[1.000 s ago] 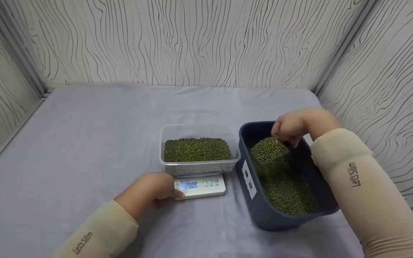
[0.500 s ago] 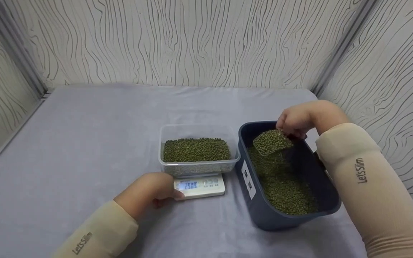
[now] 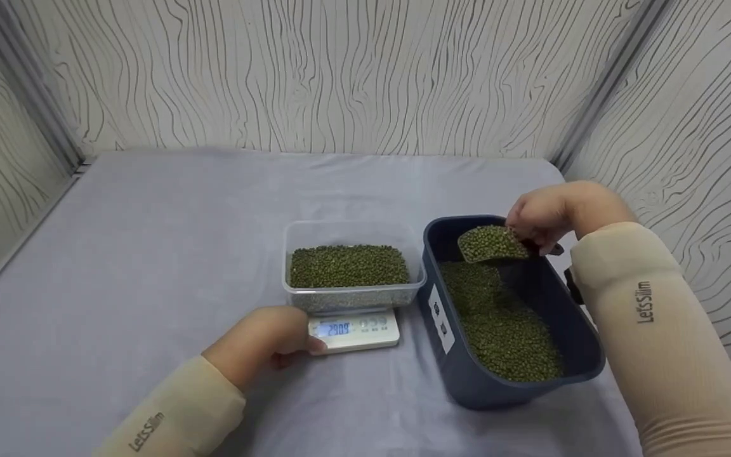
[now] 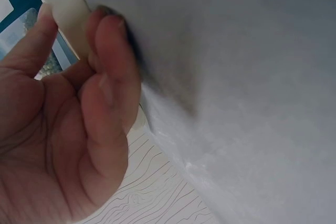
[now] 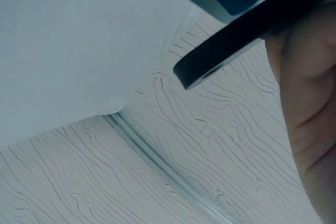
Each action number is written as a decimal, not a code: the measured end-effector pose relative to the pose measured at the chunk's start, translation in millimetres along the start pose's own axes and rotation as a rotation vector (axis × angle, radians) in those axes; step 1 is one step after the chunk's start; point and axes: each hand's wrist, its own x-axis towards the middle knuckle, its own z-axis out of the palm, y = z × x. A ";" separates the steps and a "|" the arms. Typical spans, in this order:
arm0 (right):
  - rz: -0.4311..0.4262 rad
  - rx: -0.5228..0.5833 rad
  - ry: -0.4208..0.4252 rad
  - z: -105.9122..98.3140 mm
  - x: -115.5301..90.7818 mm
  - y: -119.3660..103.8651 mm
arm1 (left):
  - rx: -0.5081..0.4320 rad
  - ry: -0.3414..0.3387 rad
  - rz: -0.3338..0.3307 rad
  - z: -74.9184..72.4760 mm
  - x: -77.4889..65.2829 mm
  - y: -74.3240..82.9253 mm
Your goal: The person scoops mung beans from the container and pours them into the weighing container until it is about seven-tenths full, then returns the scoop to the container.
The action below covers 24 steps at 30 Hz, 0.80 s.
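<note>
So, gripping a bean-filled scoop (image 3: 491, 244) over the navy bin (image 3: 486, 390) with right hand (image 3: 540, 214), pinching the scale (image 3: 365, 339) endwise with left hand (image 3: 275, 332)

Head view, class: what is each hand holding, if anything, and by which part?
The right hand holds the scoop by its dark handle. The left hand pinches the scale at its left end.
</note>
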 end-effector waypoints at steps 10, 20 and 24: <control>0.015 0.030 -0.006 -2.1 -0.4 7.4 | -0.010 -0.004 -0.011 -0.8 -1.3 0.7; 0.020 0.059 -0.022 -4.4 0.7 5.2 | -0.056 0.014 0.000 0.5 -1.7 -0.1; 0.005 0.057 -0.023 -6.8 -0.7 1.0 | -0.092 0.007 -0.003 0.8 -2.3 -0.2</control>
